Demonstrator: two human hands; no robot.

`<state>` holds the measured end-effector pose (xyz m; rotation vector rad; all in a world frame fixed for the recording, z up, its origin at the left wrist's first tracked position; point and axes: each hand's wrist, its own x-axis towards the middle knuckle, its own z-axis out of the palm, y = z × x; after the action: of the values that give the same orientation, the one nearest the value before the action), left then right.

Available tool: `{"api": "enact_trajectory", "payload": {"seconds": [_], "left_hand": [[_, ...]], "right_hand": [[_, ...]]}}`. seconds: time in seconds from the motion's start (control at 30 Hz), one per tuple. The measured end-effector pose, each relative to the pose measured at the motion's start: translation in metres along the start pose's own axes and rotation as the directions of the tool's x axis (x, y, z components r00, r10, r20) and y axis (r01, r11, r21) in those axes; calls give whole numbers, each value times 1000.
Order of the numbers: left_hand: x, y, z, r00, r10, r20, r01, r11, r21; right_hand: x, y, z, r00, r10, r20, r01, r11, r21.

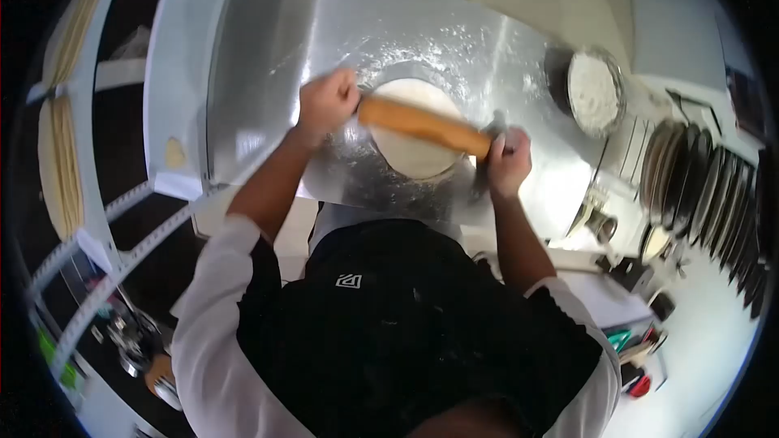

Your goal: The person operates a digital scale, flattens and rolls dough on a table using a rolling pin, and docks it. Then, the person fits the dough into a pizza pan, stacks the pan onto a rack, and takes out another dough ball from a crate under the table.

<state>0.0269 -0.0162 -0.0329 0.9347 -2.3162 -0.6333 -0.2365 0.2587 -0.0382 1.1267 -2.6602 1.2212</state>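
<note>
A round, flat sheet of pale dough (411,155) lies on the floured metal table. Across it, slanting down to the right, is a wooden rolling pin (423,125), slightly blurred. My left hand (329,103) is closed around the pin's left handle, just beyond the dough's upper left edge. The other handle, dark where it shows, is in the closed fingers of my right hand (509,161), to the right of the dough. The pin hides a band across the dough's middle.
Loose flour marks the steel tabletop (268,73). A bowl of flour (595,93) stands at its right end. Many dark round pans (702,178) are racked upright farther right. Shelves on the left hold stacked pale flat sheets (61,166), and a small dough piece (174,152) lies nearby.
</note>
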Motion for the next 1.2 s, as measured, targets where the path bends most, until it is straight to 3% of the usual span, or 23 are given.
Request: {"api": "enact_trajectory", "payload": {"seconds": [0.1,0.17,0.23,0.27,0.33,0.4,0.5,0.57,0.6,0.67,0.7,0.73,0.77,0.8,0.83,0.9,1.0,1.07,1.1,1.17,1.2], "left_hand": [[79,-15,30,982,37,186,-30,999,-41],[97,-14,34,981,144,128,-128,983,-129],[59,-33,16,961,139,240,-106,983,-148],[36,-47,2,936,189,296,-167,981,-97],[16,-63,-11,916,370,153,-343,922,-178],[36,-50,-14,886,414,208,-391,909,-143],[100,-25,34,868,459,188,-409,877,-253],[138,-18,79,840,510,182,-475,856,-207],[149,-10,78,829,525,191,-488,847,-211],[156,5,69,822,472,318,-413,879,-239],[142,-11,57,810,467,354,-407,883,-235],[114,-27,41,835,486,259,-430,869,-244],[85,-54,21,831,458,315,-408,887,-215],[63,-79,5,822,432,371,-392,902,-183],[53,-81,-10,803,501,323,-466,865,-183],[54,-67,-12,828,428,362,-388,904,-183],[97,-34,28,854,426,298,-372,902,-220],[121,-28,54,843,472,257,-439,881,-179],[119,-25,53,840,478,256,-444,878,-182],[105,-18,37,887,314,338,-286,949,-131],[78,-28,21,906,263,332,-236,964,-120]], "right_hand": [[12,-10,7,986,136,-96,-150,976,-156],[-1,-47,6,878,437,-197,-446,895,-1],[-77,-55,12,880,425,-211,-456,880,-131],[-111,-58,16,862,446,-242,-483,866,-126],[-165,-70,27,922,307,-236,-340,934,-113],[-154,-90,27,799,544,-256,-565,825,-9],[-118,-68,31,724,598,-344,-605,790,98],[-87,-45,29,822,405,-400,-515,828,-221],[-70,-56,26,810,417,-412,-530,821,-212],[-56,-83,17,636,647,-421,-694,718,54],[-79,-85,24,665,636,-391,-699,715,-25],[-119,-88,35,691,629,-357,-698,708,-104],[-149,-98,42,819,431,-379,-523,833,-183],[-173,-103,47,846,397,-355,-485,851,-202],[-186,-107,50,869,369,-329,-450,865,-221],[-167,-120,39,775,555,-301,-609,784,-121],[-114,-86,30,741,567,-361,-629,774,-75],[-72,-57,25,821,413,-393,-515,833,-201],[-59,-63,17,818,413,-399,-517,832,-199],[-42,-81,6,757,538,-371,-600,797,-68],[-63,-76,15,774,511,-373,-586,802,-116]]}}
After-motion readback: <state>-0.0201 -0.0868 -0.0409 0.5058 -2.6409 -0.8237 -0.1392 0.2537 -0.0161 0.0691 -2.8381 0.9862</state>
